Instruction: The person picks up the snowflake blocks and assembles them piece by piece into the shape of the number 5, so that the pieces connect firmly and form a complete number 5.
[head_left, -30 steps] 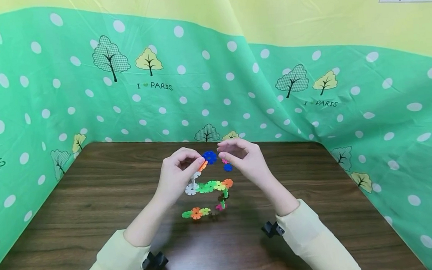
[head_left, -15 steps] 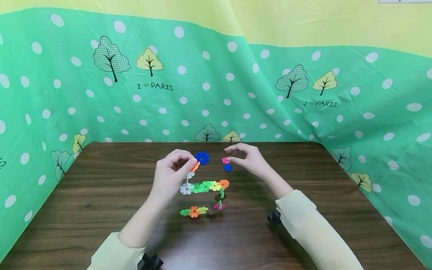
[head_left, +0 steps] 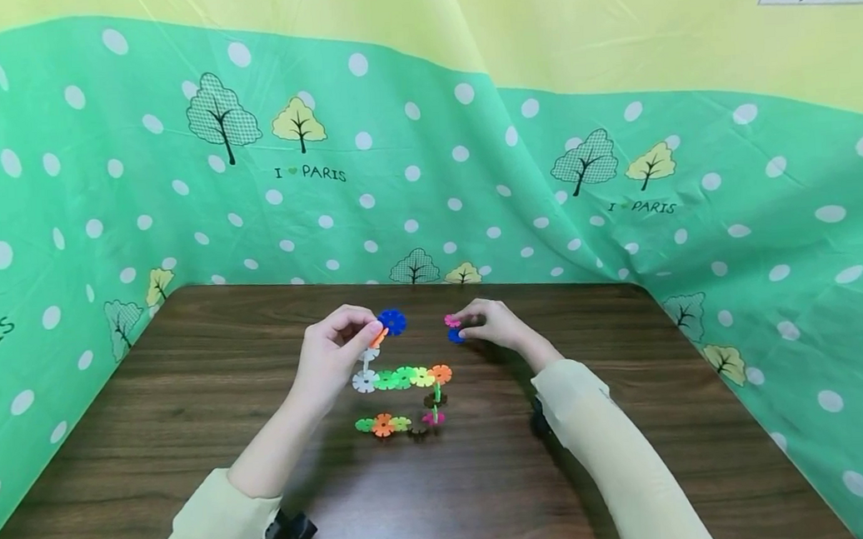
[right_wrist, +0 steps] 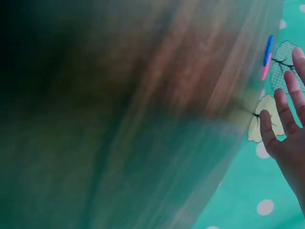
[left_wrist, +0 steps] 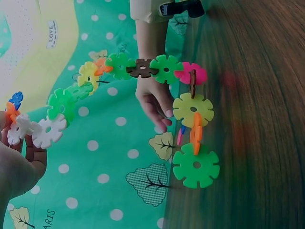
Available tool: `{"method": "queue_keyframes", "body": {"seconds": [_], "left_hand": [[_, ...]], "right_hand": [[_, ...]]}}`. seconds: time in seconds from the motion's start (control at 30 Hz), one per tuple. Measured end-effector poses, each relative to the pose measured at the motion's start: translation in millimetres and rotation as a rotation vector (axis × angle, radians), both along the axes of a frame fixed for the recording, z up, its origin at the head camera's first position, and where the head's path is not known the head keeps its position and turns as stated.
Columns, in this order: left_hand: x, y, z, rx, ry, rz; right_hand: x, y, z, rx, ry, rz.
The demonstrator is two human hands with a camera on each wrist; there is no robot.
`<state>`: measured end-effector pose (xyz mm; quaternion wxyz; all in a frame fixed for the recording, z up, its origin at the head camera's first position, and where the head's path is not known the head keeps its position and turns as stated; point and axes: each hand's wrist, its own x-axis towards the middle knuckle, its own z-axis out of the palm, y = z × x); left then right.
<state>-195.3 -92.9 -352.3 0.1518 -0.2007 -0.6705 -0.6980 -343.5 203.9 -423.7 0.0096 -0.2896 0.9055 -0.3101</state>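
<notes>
My left hand pinches an orange snowflake disc near the upper end of a chain of flower-shaped plastic discs. A blue snowflake disc tips the chain. Below hang white discs, then green, yellow, orange, brown and pink ones, down to a green disc at the other end. My right hand is low over the table beside a loose pink disc and a loose blue disc. In the right wrist view its fingers are spread, apart from both discs.
The dark wooden table lies under both hands. A green and yellow printed curtain stands round its back and sides. Black wrist cameras hang at the sleeves.
The left hand has moved left and slightly down with the chain. My right hand has drawn away from the chain's blue disc and come down beside the loose pink and blue discs.
</notes>
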Motion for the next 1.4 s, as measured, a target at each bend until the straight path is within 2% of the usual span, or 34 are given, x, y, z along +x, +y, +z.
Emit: {"method": "queue_keyframes", "body": {"seconds": [0.17,0.4,0.73,1.1,1.27,1.4], "left_hand": [[-0.6,1.5,-0.7,0.01,-0.01,-0.002],[-2.8,3.4,-1.9,0.005,0.004,-0.015],[-2.7,5.6,-0.5,0.005,0.009,-0.023],[-1.3,8.0,0.1,0.007,-0.004,-0.028],[-0.4,10.2,1.8,0.025,-0.009,-0.034],[-0.5,11.6,2.6,0.043,-0.016,-0.028]], "right_hand": [[-2.8,-1,-3.3,0.068,0.01,0.001],[-3.7,-10,-3.4,0.227,-0.04,-0.065],[-4.3,-13,-2.5,0.25,-0.066,-0.091],[1.5,-13,7.0,0.24,-0.227,-0.085],[4.5,-7,7.6,0.276,-0.21,-0.081],[7.0,-5,8.0,0.254,-0.22,-0.099]]}}
